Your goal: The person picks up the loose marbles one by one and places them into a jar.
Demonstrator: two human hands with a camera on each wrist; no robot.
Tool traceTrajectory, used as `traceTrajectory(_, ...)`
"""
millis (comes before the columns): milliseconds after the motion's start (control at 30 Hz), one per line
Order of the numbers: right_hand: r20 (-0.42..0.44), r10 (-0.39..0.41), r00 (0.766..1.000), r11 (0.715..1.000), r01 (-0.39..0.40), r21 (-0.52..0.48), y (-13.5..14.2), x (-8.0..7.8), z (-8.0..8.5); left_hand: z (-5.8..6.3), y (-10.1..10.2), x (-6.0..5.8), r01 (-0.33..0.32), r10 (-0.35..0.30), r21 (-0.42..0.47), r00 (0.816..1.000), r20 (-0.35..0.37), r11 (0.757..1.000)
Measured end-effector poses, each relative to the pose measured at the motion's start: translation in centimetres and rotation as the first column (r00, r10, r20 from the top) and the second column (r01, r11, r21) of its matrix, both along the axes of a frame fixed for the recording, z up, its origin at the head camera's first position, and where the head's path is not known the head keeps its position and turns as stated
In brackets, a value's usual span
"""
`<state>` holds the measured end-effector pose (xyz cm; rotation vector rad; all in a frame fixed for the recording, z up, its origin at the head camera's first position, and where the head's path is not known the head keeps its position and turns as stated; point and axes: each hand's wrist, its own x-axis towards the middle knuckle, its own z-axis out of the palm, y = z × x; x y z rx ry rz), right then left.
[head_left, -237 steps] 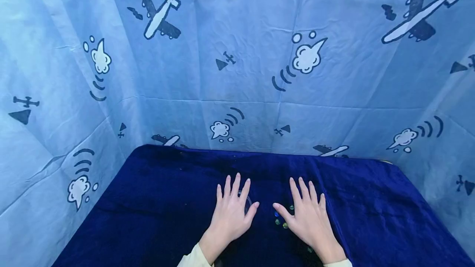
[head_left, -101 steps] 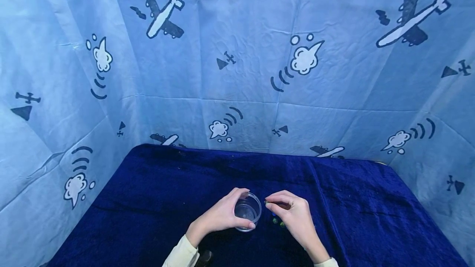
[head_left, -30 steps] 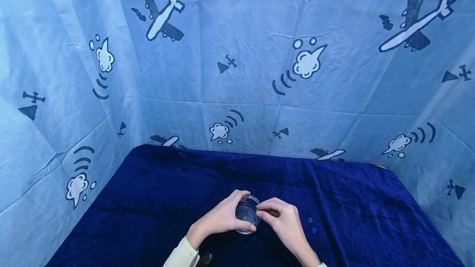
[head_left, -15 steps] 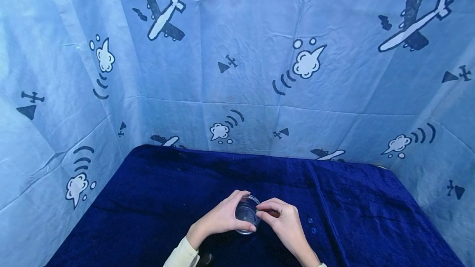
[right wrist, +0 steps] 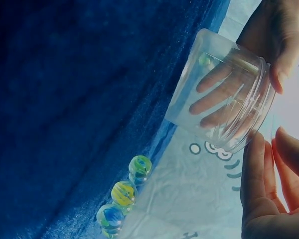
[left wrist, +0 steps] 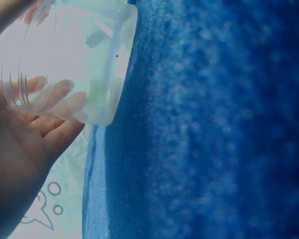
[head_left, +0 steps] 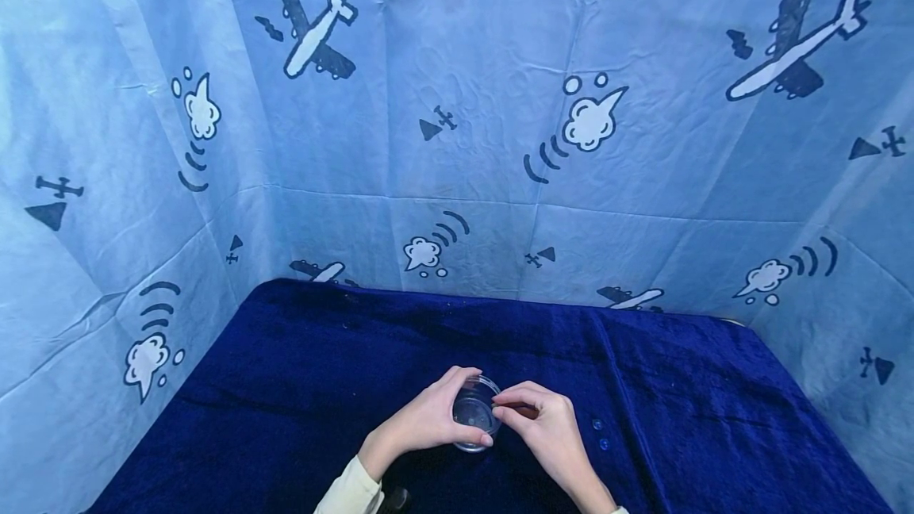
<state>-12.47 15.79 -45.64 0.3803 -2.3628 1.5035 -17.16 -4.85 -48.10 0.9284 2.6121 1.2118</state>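
My left hand point(head_left: 420, 417) wrapped the clear jar point(head_left: 475, 412), well in from the table's point(head_left: 321, 355) far edge; my right hand point(head_left: 548, 425), fingertips parted, apparently pinching nothing, was at its rim. Releasing marbles point(right wrist: 123, 193) low seemed best against bouncing.

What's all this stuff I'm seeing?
airplane-print curtain: one, light blue, background
velvet cloth: one, dark blue, in front of the curtain
clear plastic jar: one, colourless, low centre of the head view
marbles: at least three, green, yellow and blue, on the velvet cloth
greenish spot: one, blurred, seen through the jar
dark object: one, black, bottom edge, unclear
sleeves: two, cream, bottom edge
left hand: one, bare, around the jar
right hand: one, bare, at the jar's rim
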Motion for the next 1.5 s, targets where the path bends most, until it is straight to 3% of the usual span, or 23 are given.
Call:
traceTrajectory(467,-0.032,0.019,0.999,0.999,-0.020,-0.030,0.3,0.2,0.1,0.0,0.1,0.1,-0.002,0.002,0.016,1.000,0.019,1.000)
traceTrajectory(967,-0.068,-0.027,0.997,0.999,0.026,-0.022,1.7,-0.1,0.4,-0.1,0.3,0.3,-0.011,0.010,0.013,0.999,0.036,1.000)
traceTrajectory(1500,-0.055,-0.192,0.980,0.976,0.197,0.095,5.0,-1.0,0.2,-0.3,0.6,0.7,-0.019,0.019,0.010,1.000,0.012,1.000)
